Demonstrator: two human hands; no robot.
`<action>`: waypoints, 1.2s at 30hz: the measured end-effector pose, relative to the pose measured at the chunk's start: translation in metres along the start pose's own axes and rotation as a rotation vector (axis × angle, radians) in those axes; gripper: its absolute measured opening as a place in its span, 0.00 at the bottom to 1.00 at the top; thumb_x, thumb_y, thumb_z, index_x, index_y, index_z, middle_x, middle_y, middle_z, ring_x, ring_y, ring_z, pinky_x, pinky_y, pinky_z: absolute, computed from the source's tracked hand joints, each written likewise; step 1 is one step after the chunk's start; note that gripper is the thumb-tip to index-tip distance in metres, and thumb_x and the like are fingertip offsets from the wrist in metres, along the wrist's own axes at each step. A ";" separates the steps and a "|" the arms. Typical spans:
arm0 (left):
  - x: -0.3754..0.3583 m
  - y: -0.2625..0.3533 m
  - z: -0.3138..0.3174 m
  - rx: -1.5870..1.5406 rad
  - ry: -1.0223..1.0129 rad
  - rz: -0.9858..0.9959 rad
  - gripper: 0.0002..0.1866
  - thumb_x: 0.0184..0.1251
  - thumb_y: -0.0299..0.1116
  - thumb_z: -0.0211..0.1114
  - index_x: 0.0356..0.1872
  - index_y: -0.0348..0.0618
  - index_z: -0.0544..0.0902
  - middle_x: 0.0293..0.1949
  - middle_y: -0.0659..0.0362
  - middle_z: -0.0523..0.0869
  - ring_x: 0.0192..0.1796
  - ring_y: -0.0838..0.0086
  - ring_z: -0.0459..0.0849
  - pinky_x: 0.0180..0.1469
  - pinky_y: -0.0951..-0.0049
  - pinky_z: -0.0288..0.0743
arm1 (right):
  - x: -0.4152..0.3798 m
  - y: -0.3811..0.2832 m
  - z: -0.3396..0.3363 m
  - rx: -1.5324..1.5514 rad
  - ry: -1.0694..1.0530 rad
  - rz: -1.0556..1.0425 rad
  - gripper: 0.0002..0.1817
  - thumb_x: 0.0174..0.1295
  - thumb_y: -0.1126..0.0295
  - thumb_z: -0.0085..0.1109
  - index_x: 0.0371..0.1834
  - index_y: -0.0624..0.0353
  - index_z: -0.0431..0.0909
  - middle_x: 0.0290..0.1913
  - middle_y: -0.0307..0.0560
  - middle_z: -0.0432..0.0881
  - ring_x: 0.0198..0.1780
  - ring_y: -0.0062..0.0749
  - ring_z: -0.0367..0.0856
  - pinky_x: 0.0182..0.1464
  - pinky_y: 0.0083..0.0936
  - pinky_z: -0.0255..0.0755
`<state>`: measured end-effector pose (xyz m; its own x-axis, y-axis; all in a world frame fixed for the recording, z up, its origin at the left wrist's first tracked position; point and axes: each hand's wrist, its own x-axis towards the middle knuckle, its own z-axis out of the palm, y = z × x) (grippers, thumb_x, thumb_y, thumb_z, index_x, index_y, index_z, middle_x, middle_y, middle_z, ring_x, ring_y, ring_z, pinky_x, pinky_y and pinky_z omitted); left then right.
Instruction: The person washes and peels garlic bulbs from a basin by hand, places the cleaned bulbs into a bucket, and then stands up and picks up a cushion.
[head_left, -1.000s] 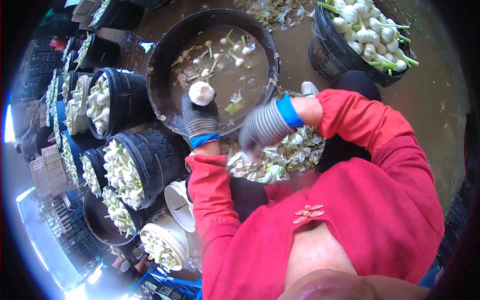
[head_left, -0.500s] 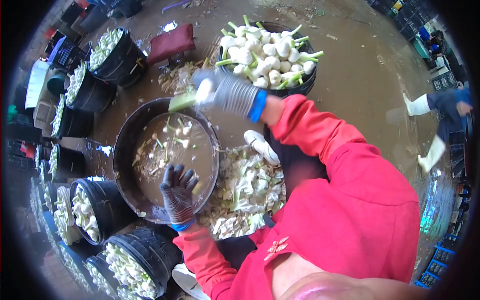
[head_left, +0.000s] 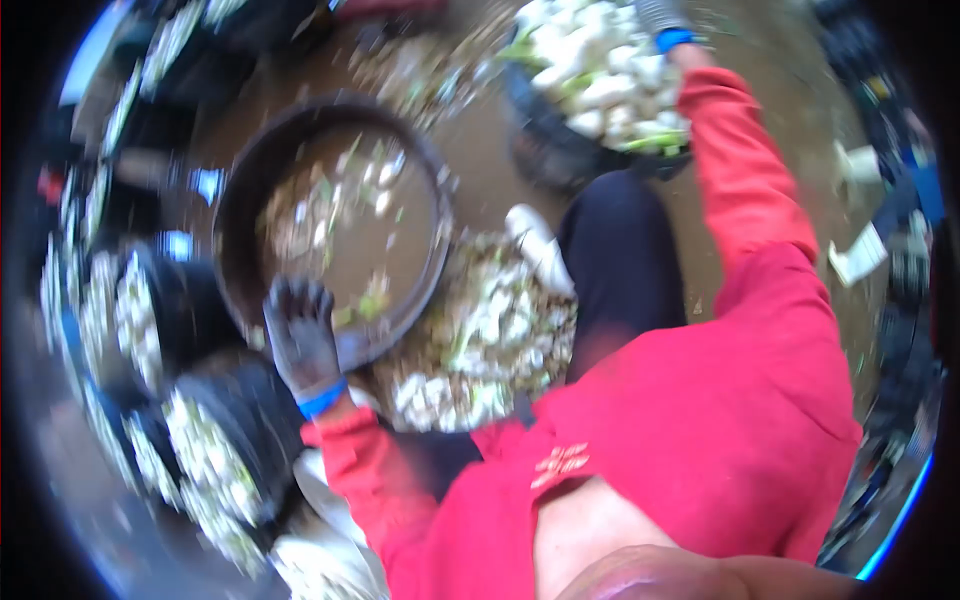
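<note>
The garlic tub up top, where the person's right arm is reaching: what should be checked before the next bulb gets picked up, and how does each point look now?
1. Right hand over the tub of garlic: ok, at its far edge.
2. Right hand's grip: cannot tell, cut off by the frame.
3. Left hand free: ok, fingers spread, nothing in it.
4. Left hand at the water basin: ok, at its near rim.
5. Sharp view: not ok, blurred.
</note>
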<state>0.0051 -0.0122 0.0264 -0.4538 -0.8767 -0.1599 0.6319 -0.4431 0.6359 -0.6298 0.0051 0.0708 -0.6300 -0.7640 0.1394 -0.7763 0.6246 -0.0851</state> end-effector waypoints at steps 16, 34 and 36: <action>-0.044 0.066 -0.045 -0.162 0.471 0.304 0.17 0.68 0.41 0.52 0.45 0.36 0.76 0.43 0.50 0.78 0.42 0.63 0.75 0.50 0.59 0.70 | -0.337 -0.480 0.297 0.076 -1.012 -0.956 0.28 0.50 0.56 0.62 0.57 0.50 0.72 0.58 0.49 0.72 0.59 0.45 0.71 0.57 0.36 0.67; -0.107 0.097 -0.047 -0.162 0.640 0.454 0.12 0.67 0.35 0.56 0.48 0.41 0.74 0.35 0.58 0.80 0.33 0.73 0.81 0.35 0.74 0.78 | -0.395 -0.591 0.330 0.400 -1.002 -1.062 0.17 0.56 0.67 0.55 0.49 0.57 0.75 0.48 0.55 0.77 0.47 0.46 0.74 0.48 0.35 0.68; -0.107 0.097 -0.047 -0.221 0.623 0.408 0.12 0.66 0.34 0.58 0.47 0.43 0.75 0.34 0.60 0.80 0.33 0.74 0.81 0.33 0.75 0.78 | -0.396 -0.589 0.337 0.315 -0.958 -1.109 0.17 0.55 0.68 0.55 0.50 0.57 0.75 0.47 0.52 0.77 0.45 0.41 0.73 0.45 0.31 0.67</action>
<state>0.1446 0.0298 0.0697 0.2371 -0.8933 -0.3819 0.8135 -0.0324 0.5807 0.0695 -0.1149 -0.2668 0.5876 -0.7049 -0.3972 -0.7506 -0.2916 -0.5929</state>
